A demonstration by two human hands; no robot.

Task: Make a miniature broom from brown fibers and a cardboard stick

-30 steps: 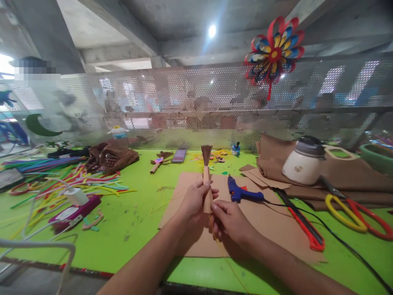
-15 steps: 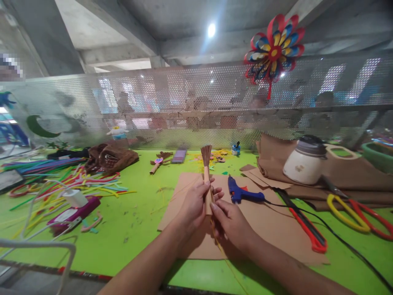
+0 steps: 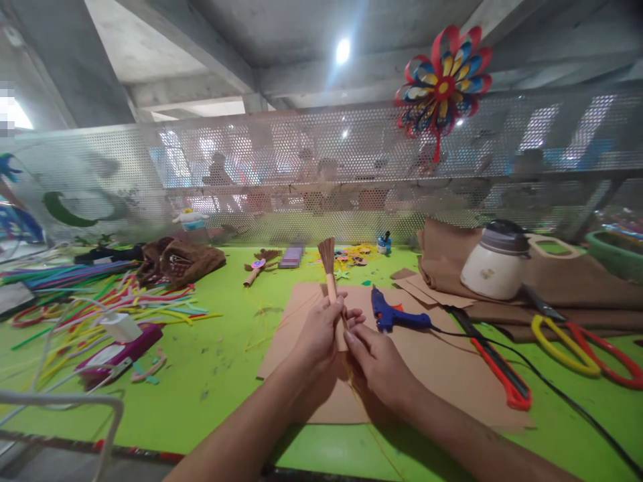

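A slim brown paper roll with a fringed, brush-like top (image 3: 326, 258) stands tilted slightly left above the cardboard sheet. My left hand (image 3: 320, 328) is closed round its middle, thumb on the front. At the roll's lower right side, my right hand (image 3: 376, 351) is closed, with thumb and forefinger pinching a thin yellow string (image 3: 354, 388). The string trails down from the fingers toward the front table edge. Part of the roll and the exact pinch point are hidden by the fingers. Beneath both hands lies the brown cardboard sheet (image 3: 296, 321).
To the right are a blue glue gun (image 3: 399, 314) with a black cord, a red utility knife (image 3: 502, 375), scissors (image 3: 565, 348) and a white jar (image 3: 495, 261). Leftward lie coloured pipe cleaners (image 3: 145, 304) and a purple power bank (image 3: 118, 355). A perforated screen (image 3: 281, 167) stands behind.
The roll's fringed top has tipped to the left. Both hands keep their hold in nearly the same place, and the camera view has shifted slightly.
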